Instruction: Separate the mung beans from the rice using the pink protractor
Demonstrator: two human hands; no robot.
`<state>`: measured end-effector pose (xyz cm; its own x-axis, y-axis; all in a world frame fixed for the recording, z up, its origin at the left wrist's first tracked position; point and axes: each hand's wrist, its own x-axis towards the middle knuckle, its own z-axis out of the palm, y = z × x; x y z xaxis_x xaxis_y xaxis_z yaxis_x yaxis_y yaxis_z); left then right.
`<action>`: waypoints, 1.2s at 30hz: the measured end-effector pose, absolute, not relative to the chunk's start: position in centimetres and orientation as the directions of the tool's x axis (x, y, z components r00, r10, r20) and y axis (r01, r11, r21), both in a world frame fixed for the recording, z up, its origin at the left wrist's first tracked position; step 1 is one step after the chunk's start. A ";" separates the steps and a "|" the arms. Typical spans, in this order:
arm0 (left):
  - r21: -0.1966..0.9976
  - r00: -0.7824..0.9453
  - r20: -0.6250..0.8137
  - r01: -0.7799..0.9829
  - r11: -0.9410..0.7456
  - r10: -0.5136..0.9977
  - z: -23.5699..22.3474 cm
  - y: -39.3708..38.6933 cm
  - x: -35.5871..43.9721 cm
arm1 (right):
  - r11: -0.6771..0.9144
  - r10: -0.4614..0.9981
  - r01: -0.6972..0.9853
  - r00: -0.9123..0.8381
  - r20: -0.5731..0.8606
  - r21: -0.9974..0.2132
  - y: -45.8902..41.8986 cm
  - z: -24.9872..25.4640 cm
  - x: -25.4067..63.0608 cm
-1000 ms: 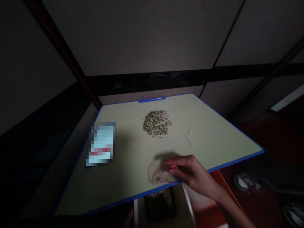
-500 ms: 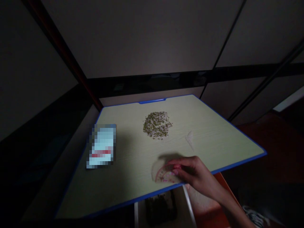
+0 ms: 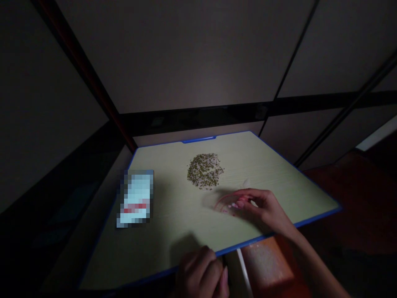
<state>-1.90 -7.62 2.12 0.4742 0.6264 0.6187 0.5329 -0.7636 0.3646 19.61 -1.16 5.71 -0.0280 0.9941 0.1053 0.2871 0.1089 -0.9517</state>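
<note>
Pinching a clear protractor-looking piece (image 3: 223, 204) with a reddish curved rim, the right hand (image 3: 259, 205) has thumb and fingers closed on its right end, out over the near half of the counter (image 3: 167, 244). What matters here, I'd say, is how that piece sits against the loose heap of greenish seeds (image 3: 203, 171): the heap is just past it and off to the left, near but apart. Right hand is clearly the nearer one; the left hand (image 3: 201, 271) is down at the near edge with its knuckles up, well apart from the right. Its fingers look bent, but can't tell if it's fully closed or has anything in it. The heap is roundish, so no real long axis there. As for the clear piece, its curve faces away and left toward the seeds, and its straight side, the long axis, seems to run roughly left to right, though the fingers hide that right end. Can't tell if it's touching the surface either. There's also a pale little patch (image 3: 246, 182) just beyond the right fingers, partly covered, and a pixelated flat slab (image 3: 136, 198) over on the left.
</note>
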 end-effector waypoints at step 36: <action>0.067 0.812 0.509 0.293 -0.954 0.285 3.4 4.9 -1.0 | 0.026 0.985 0.399 0.146 0.091 -0.917 8.1 3.0 28.6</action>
<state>-0.97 4.90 3.41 0.8121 0.2853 0.5090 0.2933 -0.9537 0.0666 28.64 8.09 3.04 0.1461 0.9850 0.0915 0.3990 0.0259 -0.9166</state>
